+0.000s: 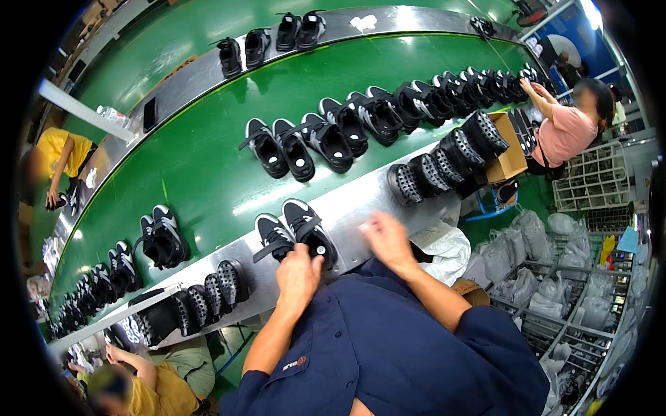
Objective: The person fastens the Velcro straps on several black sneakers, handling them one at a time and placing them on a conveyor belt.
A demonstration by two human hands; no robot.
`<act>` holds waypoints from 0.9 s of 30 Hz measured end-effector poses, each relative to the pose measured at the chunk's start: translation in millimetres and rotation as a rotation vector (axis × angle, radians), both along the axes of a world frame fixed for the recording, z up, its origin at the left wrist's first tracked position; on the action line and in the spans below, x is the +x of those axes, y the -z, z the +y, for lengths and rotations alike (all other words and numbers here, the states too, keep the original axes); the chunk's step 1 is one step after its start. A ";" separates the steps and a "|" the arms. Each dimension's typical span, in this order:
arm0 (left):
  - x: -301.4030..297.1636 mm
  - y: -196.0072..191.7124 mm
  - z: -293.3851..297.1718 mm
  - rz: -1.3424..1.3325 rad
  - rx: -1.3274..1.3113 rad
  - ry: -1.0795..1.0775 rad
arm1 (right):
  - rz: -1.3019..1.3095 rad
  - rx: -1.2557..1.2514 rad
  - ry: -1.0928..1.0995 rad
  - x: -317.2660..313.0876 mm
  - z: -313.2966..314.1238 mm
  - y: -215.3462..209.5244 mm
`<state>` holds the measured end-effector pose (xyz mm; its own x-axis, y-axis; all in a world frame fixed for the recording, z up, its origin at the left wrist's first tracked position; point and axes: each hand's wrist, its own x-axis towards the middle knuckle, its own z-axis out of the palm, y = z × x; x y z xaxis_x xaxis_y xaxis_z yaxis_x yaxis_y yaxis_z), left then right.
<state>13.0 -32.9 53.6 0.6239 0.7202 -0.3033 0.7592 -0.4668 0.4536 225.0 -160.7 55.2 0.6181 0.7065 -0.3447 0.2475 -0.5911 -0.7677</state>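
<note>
A pair of black sneakers with grey-and-white trim stands on the steel ledge in front of me, toes pointing away. My left hand (298, 275) is closed at the heels of this pair, its fingers on the rear of the left sneaker (271, 234). Beside its thumb is the heel of the right sneaker (308, 223), where a round white patch shows on the insole. My right hand (390, 240) hovers over the ledge (350, 232) to the right of the pair. Its fingers are curled together and slightly blurred; anything between them is too small to make out.
Green conveyor belt (215, 166) carries a long row of black sneakers (336, 142). Studded black shoes (433, 172) stand on the ledge at both sides, with a cardboard box (512, 149) at right. Plastic bags (531, 236) fill racks. Co-workers (565, 132) sit along the line.
</note>
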 end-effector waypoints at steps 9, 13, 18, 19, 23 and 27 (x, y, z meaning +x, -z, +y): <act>26.6 28.3 34.4 -0.120 0.261 0.155 | -0.925 -0.465 0.202 146.9 -64.8 19.2; 31.8 40.7 49.5 -0.238 0.244 0.170 | -1.084 -0.430 0.076 164.5 -73.2 14.9; 37.0 49.8 58.2 -0.240 0.086 0.165 | -0.629 -0.054 -0.183 79.4 -37.5 -65.5; 42.2 52.7 59.4 -0.244 0.055 0.181 | -0.519 -0.058 -0.319 55.6 -31.0 -62.9; 44.4 57.5 66.1 -0.267 0.011 0.254 | -0.350 -0.224 -0.584 -7.1 3.0 -57.4; 52.3 53.5 49.6 -0.306 0.175 0.284 | -0.370 -0.283 -0.581 -21.7 20.4 -40.2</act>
<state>65.3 16.7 0.2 0.8462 0.5315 0.0373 0.4331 -0.7270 0.5328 203.3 -140.3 95.4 0.2832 0.8700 -0.4035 0.7934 -0.4489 -0.4112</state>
